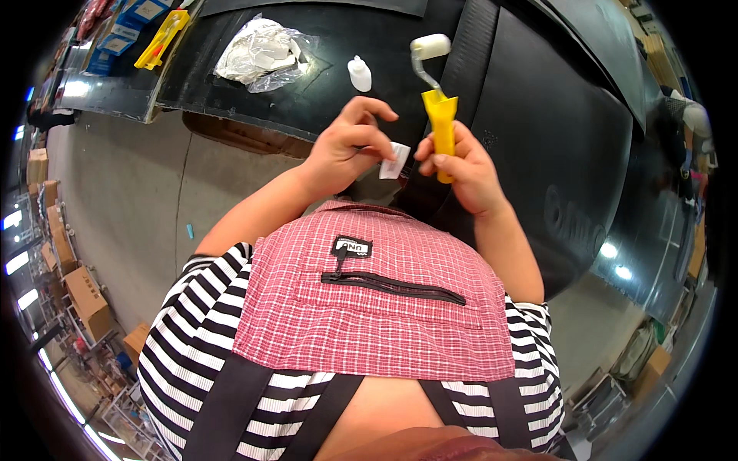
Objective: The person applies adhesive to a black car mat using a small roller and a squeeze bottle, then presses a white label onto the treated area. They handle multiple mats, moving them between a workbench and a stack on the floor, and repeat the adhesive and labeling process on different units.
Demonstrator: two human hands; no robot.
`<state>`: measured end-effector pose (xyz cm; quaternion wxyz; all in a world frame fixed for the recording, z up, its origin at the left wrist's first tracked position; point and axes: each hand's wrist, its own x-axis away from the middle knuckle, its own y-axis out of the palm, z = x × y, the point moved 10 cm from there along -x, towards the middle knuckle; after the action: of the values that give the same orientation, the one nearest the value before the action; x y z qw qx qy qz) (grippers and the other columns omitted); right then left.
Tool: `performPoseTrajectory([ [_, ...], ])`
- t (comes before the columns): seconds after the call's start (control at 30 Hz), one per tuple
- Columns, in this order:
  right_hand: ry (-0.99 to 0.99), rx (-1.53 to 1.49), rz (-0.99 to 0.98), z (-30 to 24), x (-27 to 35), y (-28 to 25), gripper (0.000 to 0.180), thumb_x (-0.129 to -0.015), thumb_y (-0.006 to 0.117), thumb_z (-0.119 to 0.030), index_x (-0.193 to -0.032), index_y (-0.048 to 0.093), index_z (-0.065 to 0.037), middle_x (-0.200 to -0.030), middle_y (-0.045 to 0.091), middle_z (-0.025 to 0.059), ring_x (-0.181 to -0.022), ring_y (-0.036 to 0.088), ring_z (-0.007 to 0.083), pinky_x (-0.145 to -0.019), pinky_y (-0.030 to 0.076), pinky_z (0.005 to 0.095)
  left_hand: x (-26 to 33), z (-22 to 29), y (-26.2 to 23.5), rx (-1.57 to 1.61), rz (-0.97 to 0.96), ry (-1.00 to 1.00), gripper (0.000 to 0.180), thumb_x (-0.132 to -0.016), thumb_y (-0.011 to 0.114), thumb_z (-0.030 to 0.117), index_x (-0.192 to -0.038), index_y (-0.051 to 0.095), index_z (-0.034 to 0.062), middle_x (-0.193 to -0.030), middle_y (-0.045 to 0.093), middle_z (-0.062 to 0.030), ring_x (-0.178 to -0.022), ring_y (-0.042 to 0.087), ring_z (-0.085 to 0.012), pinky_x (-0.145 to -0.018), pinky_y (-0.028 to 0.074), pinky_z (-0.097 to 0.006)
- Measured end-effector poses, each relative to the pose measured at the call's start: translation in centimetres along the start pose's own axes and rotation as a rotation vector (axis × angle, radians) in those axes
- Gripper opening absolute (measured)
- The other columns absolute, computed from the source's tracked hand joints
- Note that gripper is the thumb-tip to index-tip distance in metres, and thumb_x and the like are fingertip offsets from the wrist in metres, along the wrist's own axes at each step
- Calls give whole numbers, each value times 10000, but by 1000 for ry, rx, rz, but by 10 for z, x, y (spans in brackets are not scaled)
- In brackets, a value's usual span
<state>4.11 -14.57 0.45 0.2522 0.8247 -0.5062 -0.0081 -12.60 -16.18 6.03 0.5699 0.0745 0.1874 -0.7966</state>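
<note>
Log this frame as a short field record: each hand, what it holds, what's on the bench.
left hand: pinches a small white piece at its fingertips
right hand: gripped around the yellow handle of a small roller, white roller head up
hands: close together, above the front edge of the black surface
on surface: small white bottle, crumpled clear plastic bag
far left: yellow tool beside blue packets
wearer: striped shirt, red checked apron

Before you sits a glossy black surface. On it lie a crumpled clear bag (white stuff inside) and a small white bottle.
</note>
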Motion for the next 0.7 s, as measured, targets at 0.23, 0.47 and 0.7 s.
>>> performPoseTrajectory([
  [0.23,217,295,67,-18,8,-43,271,-803,824,-151,-999,717,3,-809,670,49,-612,519,83,-546,410,226,-34,-41,70,48,-139,-106,232,-803,695,-135,-852,740,88,-1173,497,-58,-993,556,-177,-855,493,-283],
  [0.47,227,599,146,-25,-1,-68,162,-828,808,-84,-931,690,-41,-757,647,7,-592,530,59,-556,429,213,-37,-69,85,177,-82,-299,192,-890,666,-78,-1016,697,64,-1120,606,-51,-1033,623,-165,-905,520,-291],
  [0.7,59,894,169,-34,-16,-74,135,-828,789,-86,-891,684,-28,-758,662,20,-675,599,119,-675,484,284,-29,-89,90,277,-38,-538,310,-891,729,29,-1159,571,31,-1057,691,-73,-962,675,-147,-877,541,-289],
])
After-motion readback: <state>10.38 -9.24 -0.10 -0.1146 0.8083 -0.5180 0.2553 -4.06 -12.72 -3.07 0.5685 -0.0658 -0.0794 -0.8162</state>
